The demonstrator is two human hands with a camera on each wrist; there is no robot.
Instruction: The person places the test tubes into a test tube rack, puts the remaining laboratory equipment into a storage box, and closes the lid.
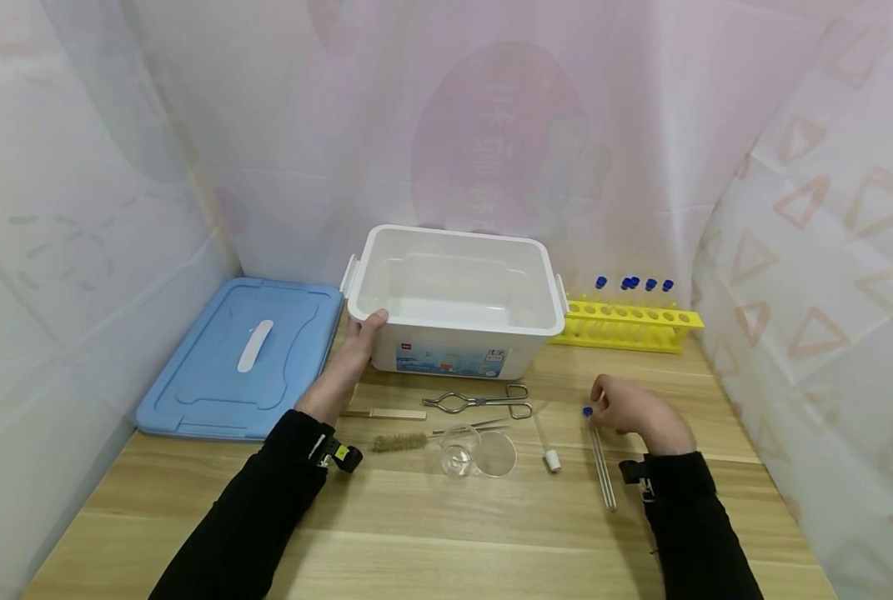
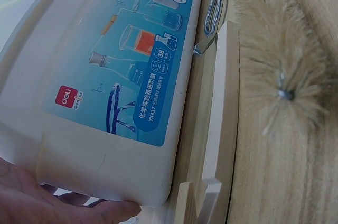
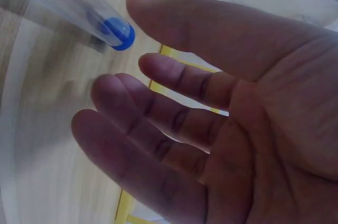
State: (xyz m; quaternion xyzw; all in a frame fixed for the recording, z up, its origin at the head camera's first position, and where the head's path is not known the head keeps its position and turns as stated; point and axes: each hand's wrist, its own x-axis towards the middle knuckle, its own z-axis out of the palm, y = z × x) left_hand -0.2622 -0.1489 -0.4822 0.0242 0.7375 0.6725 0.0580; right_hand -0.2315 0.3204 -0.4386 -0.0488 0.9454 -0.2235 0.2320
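Note:
My left hand (image 1: 347, 367) grips the front left corner of a white plastic storage box (image 1: 454, 332), its thumb over the rim. In the left wrist view, the fingers (image 2: 113, 212) lie along the box's end, beside its blue printed label. My right hand (image 1: 641, 412) hovers at the blue-capped end of a glass test tube (image 1: 600, 462) lying on the table. Seen from the right wrist, the loosely bent fingers (image 3: 127, 150) and thumb are spread apart with nothing between them, the blue cap (image 3: 122, 34) just past the thumb tip.
Crucible tongs (image 1: 484, 401), a bristle brush (image 1: 401, 442), a wooden strip (image 1: 397, 414), clear glassware (image 1: 495, 455) and a white-ended dropper (image 1: 551, 460) lie before the box. A blue lid (image 1: 213, 375) is at left. Blue-capped tubes stand in a yellow rack (image 1: 626, 315) at right.

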